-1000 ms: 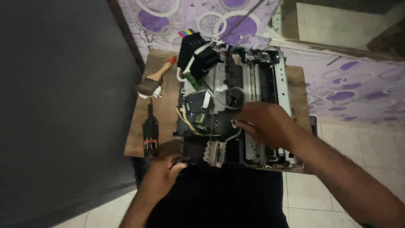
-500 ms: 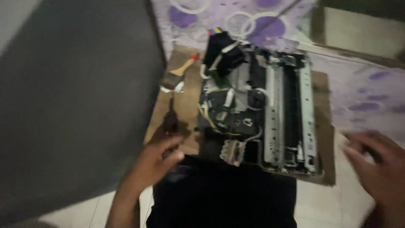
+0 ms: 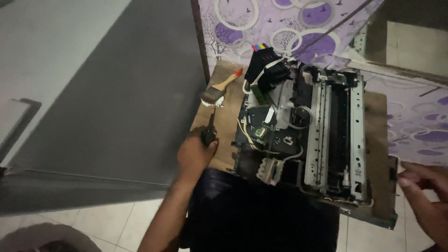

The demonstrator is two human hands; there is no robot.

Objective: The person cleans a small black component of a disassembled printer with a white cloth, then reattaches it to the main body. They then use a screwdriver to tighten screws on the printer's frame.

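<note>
— Two hands in frame; what does each one have?

— Left hand (image 3: 195, 154) sits at the near left edge of the brown board (image 3: 379, 140), fingers (image 3: 211, 145) curled tight around the dark handle of a screwdriver (image 3: 208, 131) whose shaft points toward the far edge. Right hand (image 3: 427, 196) hovers off the board's near right corner, fingers loosely spread, holding nothing.

— And the machine?

— An opened printer (image 3: 308, 135), casing off, fills the middle and right of the board: metal rails and rollers along the right side, a circuit board and loose ribbon cables to the left, a black ink unit (image 3: 268, 70) with coloured tabs at the far left corner.

— Anything else lying there?

— One paintbrush (image 3: 218, 89) with a wooden handle and red tip rests at the far left edge, just beyond the screwdriver's tip. Behind the board hangs a purple patterned cloth (image 3: 261, 28); pale floor tiles (image 3: 112, 219) show below.
</note>
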